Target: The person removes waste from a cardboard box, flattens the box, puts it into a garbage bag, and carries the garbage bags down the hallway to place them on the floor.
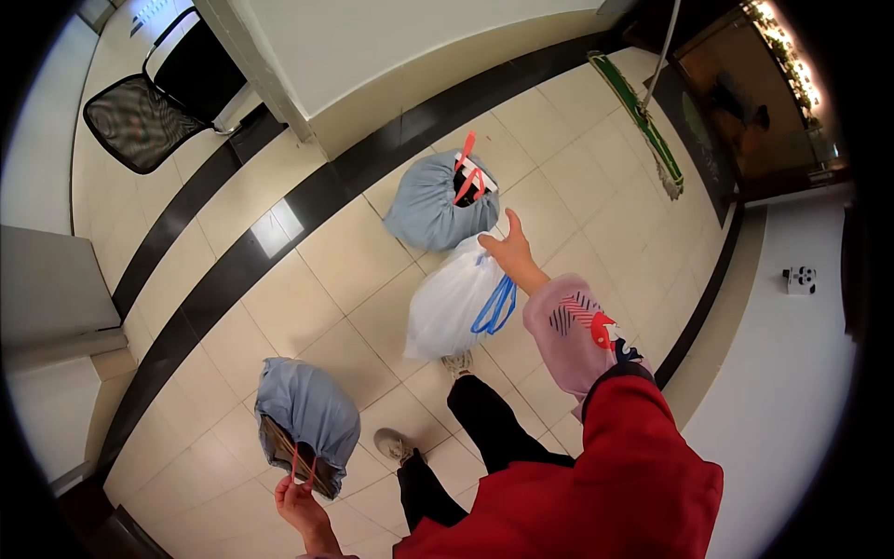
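Note:
My left hand (303,512) is at the bottom left, its fingers pinched on the red drawstring of a grey-blue garbage bag (321,405). That bag's mouth gapes, with brown cardboard-like contents inside. My right hand (510,250) stretches forward, thumb and index finger spread; the other fingers are hidden. Directly beneath it, touching or close to the thumb, is the top of a full white garbage bag (447,307), whose blue drawstrings (495,306) loop beside my wrist. Just beyond stands another grey-blue garbage bag (424,205) with red drawstrings (468,154) and dark and white contents.
Beige tiles (317,307) cover the floor, crossed by a black border strip (196,312). A green flat mop (643,121) lies at the upper right near a wooden cabinet (745,102). A black mesh chair (140,121) is at the upper left, beside a wall corner (307,121).

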Demonstrator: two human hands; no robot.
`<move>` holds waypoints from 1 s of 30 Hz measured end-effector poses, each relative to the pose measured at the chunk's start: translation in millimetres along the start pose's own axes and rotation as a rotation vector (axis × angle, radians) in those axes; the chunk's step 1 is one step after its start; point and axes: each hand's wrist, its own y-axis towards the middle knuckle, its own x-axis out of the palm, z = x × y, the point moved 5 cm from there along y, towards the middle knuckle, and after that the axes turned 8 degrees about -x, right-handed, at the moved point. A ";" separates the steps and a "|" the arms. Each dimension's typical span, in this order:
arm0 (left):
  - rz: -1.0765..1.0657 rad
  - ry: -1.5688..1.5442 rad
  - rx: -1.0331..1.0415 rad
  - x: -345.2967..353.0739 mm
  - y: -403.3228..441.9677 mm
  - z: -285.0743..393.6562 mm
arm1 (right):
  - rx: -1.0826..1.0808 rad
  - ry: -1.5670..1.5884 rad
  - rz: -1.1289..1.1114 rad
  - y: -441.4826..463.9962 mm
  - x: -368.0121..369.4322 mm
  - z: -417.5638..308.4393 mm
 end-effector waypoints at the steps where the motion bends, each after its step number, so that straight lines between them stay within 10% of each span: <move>1: 0.028 0.016 -0.001 5.7 0.0 1.5 | 0.000 -0.001 -0.034 22.9 3.7 -2.7; 19: 0.031 0.018 -0.227 92.4 -9.9 -62.3 | -0.130 -0.060 -0.283 180.7 31.1 -41.5; 25: 0.005 0.020 -0.296 114.9 -14.7 -62.7 | 0.033 0.243 -0.840 187.3 52.3 -71.3; 30: 0.005 0.039 -0.284 112.9 -12.9 -65.4 | 0.020 0.061 -0.642 197.4 55.5 -83.7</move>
